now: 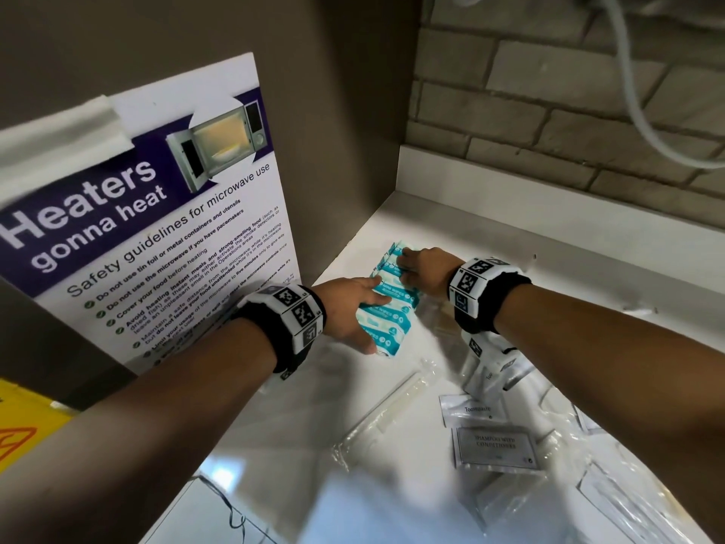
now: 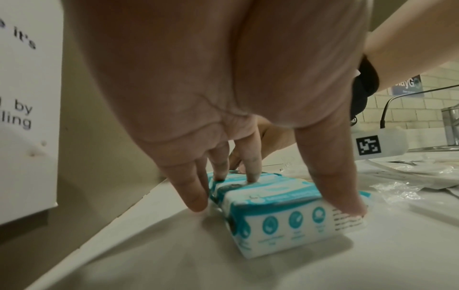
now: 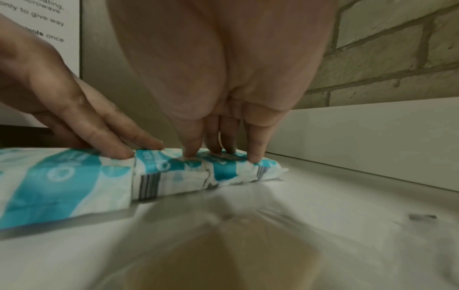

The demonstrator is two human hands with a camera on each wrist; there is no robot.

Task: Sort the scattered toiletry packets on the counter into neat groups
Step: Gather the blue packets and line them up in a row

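Observation:
Several teal-and-white wipe packets [image 1: 388, 312] lie in a row on the white counter [image 1: 510, 237], near its back left corner. My left hand [image 1: 363, 308] lies across the nearer packets [image 2: 285, 213], fingers straight on top and thumb at the near end. My right hand [image 1: 418, 268] presses its fingertips [image 3: 254, 157] down on the farthest packet [image 3: 198, 170]. In the right wrist view, my left hand [image 3: 99, 133] rests on the neighbouring packet [image 3: 62, 176]. Neither hand curls round anything.
A toothpaste sachet [image 1: 469, 409], a shampoo sachet [image 1: 496, 445] and clear-wrapped items [image 1: 392, 410] lie scattered nearer me. A microwave poster [image 1: 157, 229] hangs on the left panel. A brick wall [image 1: 549, 111] with a cable [image 1: 635, 111] stands behind. A tap [image 2: 450, 125] is far right.

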